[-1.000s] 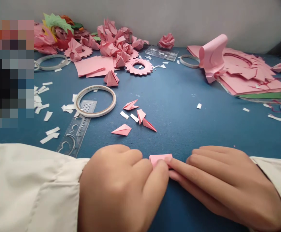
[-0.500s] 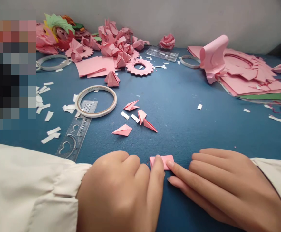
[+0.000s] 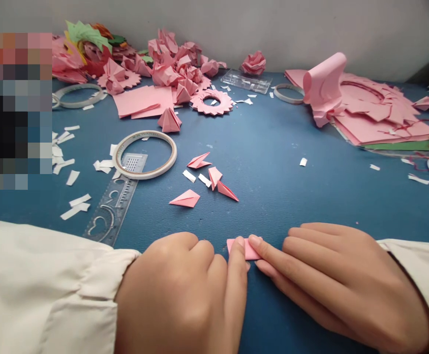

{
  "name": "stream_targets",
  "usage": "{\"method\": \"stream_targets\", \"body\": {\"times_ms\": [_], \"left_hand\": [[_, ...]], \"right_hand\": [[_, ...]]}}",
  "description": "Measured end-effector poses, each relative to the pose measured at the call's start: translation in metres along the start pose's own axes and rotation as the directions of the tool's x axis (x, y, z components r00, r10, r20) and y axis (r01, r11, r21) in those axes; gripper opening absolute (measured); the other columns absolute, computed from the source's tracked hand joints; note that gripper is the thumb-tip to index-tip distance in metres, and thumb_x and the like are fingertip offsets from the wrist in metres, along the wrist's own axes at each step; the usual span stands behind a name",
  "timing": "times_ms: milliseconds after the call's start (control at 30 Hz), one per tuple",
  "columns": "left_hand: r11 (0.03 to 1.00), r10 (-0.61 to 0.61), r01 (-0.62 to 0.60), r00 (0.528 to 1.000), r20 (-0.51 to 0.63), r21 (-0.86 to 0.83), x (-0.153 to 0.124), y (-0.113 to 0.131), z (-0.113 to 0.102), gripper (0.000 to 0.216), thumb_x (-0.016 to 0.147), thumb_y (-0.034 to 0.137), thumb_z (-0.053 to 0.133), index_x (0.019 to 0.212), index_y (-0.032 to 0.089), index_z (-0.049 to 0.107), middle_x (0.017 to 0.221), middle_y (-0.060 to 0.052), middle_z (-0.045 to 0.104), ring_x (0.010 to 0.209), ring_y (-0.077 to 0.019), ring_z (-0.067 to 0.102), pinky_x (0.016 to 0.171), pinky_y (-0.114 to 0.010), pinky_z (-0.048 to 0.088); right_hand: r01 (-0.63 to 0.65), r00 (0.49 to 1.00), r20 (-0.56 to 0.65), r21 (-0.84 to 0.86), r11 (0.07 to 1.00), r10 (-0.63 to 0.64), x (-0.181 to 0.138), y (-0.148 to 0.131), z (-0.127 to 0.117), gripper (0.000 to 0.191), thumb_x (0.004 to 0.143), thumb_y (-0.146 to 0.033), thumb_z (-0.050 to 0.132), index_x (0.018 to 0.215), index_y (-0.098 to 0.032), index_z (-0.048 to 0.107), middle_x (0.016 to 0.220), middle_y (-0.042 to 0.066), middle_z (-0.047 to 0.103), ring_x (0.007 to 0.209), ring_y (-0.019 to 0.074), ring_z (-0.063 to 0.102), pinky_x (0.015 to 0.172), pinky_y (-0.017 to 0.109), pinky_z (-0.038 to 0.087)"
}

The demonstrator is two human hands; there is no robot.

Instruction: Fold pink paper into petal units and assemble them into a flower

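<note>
since it is only a small folded slip of pink paper (image 3: 249, 252), it looks feather-light and thin, easy to crease and apt to slide on the blue table (image 3: 291, 191). i judge it is best handled by pressing down on its flat face or pinching a folded edge, not by squeezing it. the slip lies flat on the table close in front of the person, right between the two hands. the left hand (image 3: 188, 290) is curled into a loose fist with only the forefinger out, its tip pressing the slip's left end. the right hand (image 3: 342, 280) lies nearly flat, fingers long, forefinger tip on the slip's right part. neither hand grips it. beyond lie small folded pink pieces (image 3: 185, 198), a tape ring (image 3: 145, 154) and a clear ruler (image 3: 113, 209).
</note>
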State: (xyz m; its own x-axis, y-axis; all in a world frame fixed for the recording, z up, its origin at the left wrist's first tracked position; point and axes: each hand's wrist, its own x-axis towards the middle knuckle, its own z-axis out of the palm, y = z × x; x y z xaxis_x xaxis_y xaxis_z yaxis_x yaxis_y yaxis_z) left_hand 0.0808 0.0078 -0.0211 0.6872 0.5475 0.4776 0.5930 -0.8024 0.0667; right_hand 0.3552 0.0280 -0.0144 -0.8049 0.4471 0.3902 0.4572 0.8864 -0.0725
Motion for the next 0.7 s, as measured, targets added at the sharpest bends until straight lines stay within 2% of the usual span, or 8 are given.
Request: {"method": "stream_targets", "body": {"times_ms": [100, 233, 567, 700], "left_hand": [[0.999, 0.032, -0.031, 0.998, 0.045, -0.018, 0.007, -0.002, -0.004, 0.053, 0.121, 0.064, 0.08, 0.142, 0.018, 0.093, 0.086, -0.013, 0.084, 0.084, -0.034, 0.081, 0.076, -0.049, 0.074], [0.999, 0.033, -0.032, 0.998, 0.047, -0.01, 0.011, -0.004, -0.01, 0.059, 0.121, 0.07, 0.079, 0.142, 0.017, 0.093, 0.086, -0.014, 0.084, 0.085, -0.0342, 0.082, 0.076, -0.05, 0.074], [0.997, 0.051, -0.053, 0.998, 0.048, 0.047, 0.014, 0.001, -0.016, 0.061, 0.12, 0.073, 0.084, 0.138, 0.016, 0.094, 0.081, -0.011, 0.082, 0.079, -0.0316, 0.078, 0.072, -0.047, 0.071], [0.994, 0.068, -0.073, 0.996, 0.062, 0.08, 0.007, 0.0, -0.022, 0.05, 0.12, 0.064, 0.091, 0.13, 0.015, 0.095, 0.075, -0.007, 0.079, 0.069, -0.0268, 0.072, 0.065, -0.041, 0.064]], "right_hand": [[0.0, 1.0, -0.003, -0.008, 1.0, 0.0, 0.0, 0.0, 0.001, 0.022, 0.136, -0.012, 0.058, 0.151, -0.009, 0.074, 0.082, -0.005, 0.067, 0.067, 0.0185, 0.057, 0.063, 0.038, 0.051], [0.009, 1.0, -0.022, -0.021, 1.0, -0.009, -0.001, -0.001, 0.001, 0.021, 0.134, -0.01, 0.058, 0.148, -0.008, 0.075, 0.082, -0.005, 0.065, 0.068, 0.019, 0.055, 0.063, 0.039, 0.05], [-0.017, 1.0, -0.018, -0.022, 1.0, 0.016, -0.001, -0.003, 0.002, 0.024, 0.133, -0.009, 0.061, 0.149, -0.01, 0.078, 0.081, -0.005, 0.063, 0.067, 0.0196, 0.053, 0.061, 0.041, 0.046], [-0.011, 1.0, -0.018, -0.029, 1.0, 0.011, -0.002, -0.002, 0.003, 0.025, 0.131, -0.008, 0.063, 0.151, -0.009, 0.078, 0.082, -0.005, 0.065, 0.068, 0.0194, 0.056, 0.062, 0.041, 0.049]]}}
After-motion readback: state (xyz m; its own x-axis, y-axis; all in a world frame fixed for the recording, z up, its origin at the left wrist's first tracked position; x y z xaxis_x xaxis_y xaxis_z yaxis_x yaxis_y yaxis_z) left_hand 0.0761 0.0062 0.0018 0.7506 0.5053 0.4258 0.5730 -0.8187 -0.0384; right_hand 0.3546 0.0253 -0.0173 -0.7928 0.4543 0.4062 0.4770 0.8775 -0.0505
